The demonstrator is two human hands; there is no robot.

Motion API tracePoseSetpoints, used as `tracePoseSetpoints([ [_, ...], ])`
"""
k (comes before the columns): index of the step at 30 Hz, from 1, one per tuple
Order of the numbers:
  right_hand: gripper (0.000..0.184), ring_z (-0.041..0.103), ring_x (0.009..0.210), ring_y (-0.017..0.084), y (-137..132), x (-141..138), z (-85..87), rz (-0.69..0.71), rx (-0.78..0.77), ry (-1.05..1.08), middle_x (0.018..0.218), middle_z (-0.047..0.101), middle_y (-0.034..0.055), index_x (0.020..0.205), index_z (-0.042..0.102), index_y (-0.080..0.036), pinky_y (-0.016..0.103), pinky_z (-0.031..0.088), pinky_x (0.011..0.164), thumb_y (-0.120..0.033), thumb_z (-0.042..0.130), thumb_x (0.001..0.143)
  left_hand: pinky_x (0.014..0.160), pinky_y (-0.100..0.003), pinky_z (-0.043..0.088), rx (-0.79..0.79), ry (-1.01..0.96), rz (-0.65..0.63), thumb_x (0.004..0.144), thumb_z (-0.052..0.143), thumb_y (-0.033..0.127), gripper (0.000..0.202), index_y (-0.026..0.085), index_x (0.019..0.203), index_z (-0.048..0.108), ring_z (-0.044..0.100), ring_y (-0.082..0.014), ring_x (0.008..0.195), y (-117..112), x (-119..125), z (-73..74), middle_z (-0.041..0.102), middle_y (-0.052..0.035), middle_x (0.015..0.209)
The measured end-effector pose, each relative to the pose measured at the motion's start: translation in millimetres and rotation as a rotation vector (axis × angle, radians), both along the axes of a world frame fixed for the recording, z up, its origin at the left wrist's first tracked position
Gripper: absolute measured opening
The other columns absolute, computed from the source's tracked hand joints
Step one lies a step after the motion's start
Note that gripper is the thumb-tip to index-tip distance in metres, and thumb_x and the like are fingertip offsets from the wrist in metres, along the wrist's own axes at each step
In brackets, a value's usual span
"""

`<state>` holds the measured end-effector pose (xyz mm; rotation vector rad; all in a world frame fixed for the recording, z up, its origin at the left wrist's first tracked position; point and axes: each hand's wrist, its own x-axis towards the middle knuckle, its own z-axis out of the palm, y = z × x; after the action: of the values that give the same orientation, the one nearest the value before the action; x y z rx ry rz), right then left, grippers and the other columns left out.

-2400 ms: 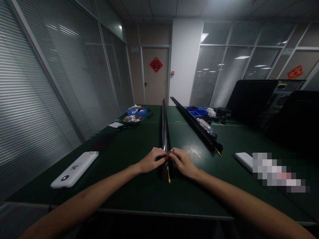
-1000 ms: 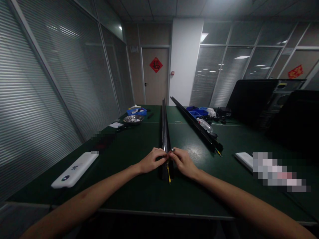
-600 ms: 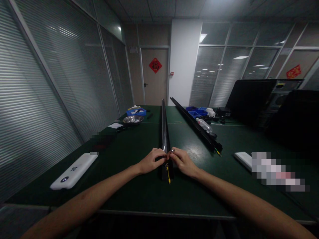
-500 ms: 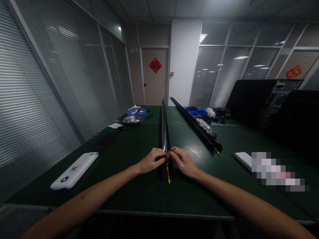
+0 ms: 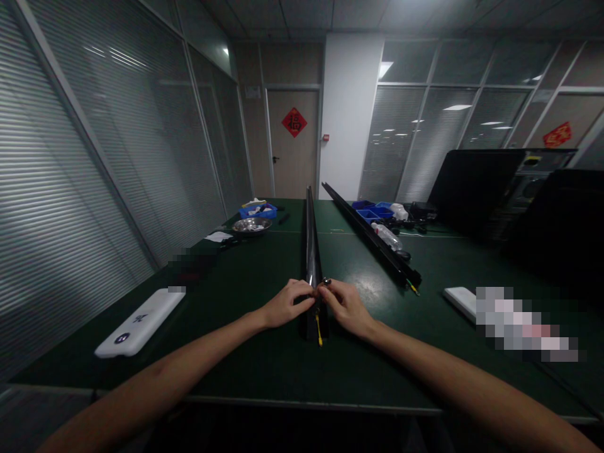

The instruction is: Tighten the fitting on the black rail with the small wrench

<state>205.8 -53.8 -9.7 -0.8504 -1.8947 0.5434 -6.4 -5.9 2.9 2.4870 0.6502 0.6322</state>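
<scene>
A long black channel-shaped rail (image 5: pixel 310 245) lies lengthwise on the green table, its near end in front of me. Over that end my left hand (image 5: pixel 289 304) and my right hand (image 5: pixel 348 307) meet, fingertips pinched close together. What they pinch is too small and dark to make out. A small shiny metal piece (image 5: pixel 326 281) shows at my right fingers; whether it is gripped or worn cannot be told. Below the fingertips, a short yellow wire (image 5: pixel 319 330) hangs out toward the rail's near end.
A second black rail (image 5: pixel 372 238) lies at a slant to the right, with a yellow-green wire (image 5: pixel 413 288). White casings (image 5: pixel 141 324) flank both sides. Farther back are a metal bowl (image 5: pixel 252 227), blue bins (image 5: pixel 370 215), a plastic bottle (image 5: pixel 387 236) and dark computer equipment (image 5: pixel 481 189).
Both hands stay at the same spot on the rail, with only slight finger movement. The view has shifted very slightly.
</scene>
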Motion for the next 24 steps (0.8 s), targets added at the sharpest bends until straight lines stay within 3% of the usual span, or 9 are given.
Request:
tracePoseSetpoints([
  [12,0.036,0.059,0.075,0.017,3.9,3.7,1.2,0.077,0.043,-0.049,0.084,0.062,0.0039,0.087,0.064,-0.018,0.028,0.045,0.071,-0.037,0.042,0.107,0.102,-0.036,0.034,0.015,0.005,-0.010,0.102,0.050,0.032,0.021,0.019,0.105,0.066,0.060,-0.0224,0.108,1.7,0.2,-2.2,0.070,-0.0044,0.108],
  [24,0.034,0.060,0.075,0.018,-1.7,-0.4,2.9,-0.019,0.004,-0.004,0.083,0.066,0.0045,0.086,0.066,-0.017,0.028,0.046,0.069,-0.037,0.046,0.106,0.105,-0.037,0.035,0.003,0.008,-0.001,0.101,0.050,0.034,0.023,0.019,0.107,0.066,0.058,-0.0237,0.111,0.3,-0.6,-0.4,0.069,-0.0061,0.114],
])
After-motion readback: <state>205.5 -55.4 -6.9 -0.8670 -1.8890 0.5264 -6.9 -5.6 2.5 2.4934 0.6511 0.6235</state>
